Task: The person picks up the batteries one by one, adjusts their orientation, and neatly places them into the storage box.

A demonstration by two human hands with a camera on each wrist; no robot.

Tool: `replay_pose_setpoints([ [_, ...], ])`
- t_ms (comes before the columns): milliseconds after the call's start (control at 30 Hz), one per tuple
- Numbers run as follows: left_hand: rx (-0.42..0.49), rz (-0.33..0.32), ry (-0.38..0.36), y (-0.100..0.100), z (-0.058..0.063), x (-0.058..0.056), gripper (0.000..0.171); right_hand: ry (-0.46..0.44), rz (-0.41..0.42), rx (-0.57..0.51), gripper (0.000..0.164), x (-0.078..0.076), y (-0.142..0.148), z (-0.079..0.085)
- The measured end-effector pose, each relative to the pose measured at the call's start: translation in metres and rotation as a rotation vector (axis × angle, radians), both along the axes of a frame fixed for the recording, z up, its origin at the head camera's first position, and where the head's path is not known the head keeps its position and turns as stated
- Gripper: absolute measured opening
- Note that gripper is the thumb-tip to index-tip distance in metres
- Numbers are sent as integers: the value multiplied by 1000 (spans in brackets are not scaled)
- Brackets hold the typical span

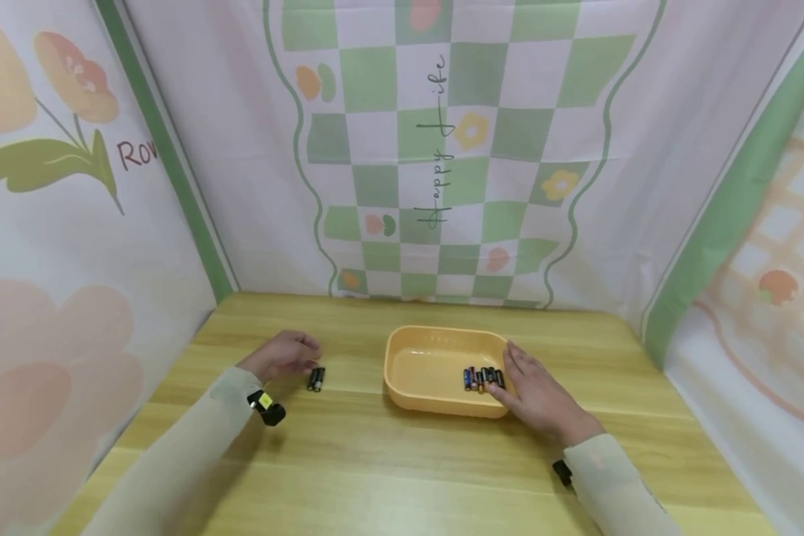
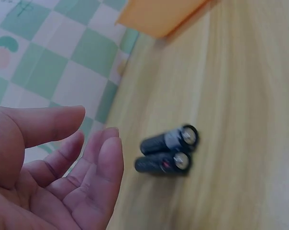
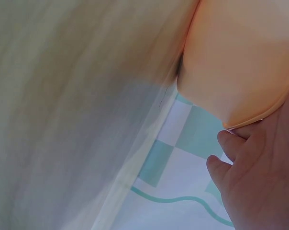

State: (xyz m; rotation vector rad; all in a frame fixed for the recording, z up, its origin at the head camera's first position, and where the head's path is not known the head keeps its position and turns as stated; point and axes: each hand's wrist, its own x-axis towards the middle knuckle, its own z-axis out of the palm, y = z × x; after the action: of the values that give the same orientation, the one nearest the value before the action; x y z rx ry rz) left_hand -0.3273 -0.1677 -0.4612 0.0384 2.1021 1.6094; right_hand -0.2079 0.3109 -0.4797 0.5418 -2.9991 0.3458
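Two dark AA-style batteries (image 1: 316, 379) lie side by side on the table at the left. My left hand (image 1: 286, 355) hovers right beside them, fingers loosely bent and a gap between thumb and fingertips. In the left wrist view that hand (image 2: 68, 172) holds nothing, and the batteries (image 2: 166, 149) show their metal ends. An orange-yellow plastic tray (image 1: 422, 406) stands at mid-table. Several batteries (image 1: 484, 378) lie in a row inside its right end. My right hand (image 1: 539, 394) holds the tray's right rim, thumb over the inside and fingers along the outer wall (image 3: 230, 62).
The wooden table (image 1: 348, 469) meets a hanging cloth with green checks (image 1: 435, 253) at its back edge. Printed cloths (image 1: 47, 246) also hang along the left and right sides. Each wrist carries a small black camera (image 1: 268, 409).
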Motion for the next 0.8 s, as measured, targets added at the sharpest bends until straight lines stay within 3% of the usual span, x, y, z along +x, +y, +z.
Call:
replay_pose_setpoints([
  [433, -26, 94, -12, -10, -29, 5, 29, 23, 3, 2, 86, -1, 0, -2],
  [800, -110, 100, 24, -8, -31, 7, 28, -2, -6, 5, 88, 0, -1, 0],
])
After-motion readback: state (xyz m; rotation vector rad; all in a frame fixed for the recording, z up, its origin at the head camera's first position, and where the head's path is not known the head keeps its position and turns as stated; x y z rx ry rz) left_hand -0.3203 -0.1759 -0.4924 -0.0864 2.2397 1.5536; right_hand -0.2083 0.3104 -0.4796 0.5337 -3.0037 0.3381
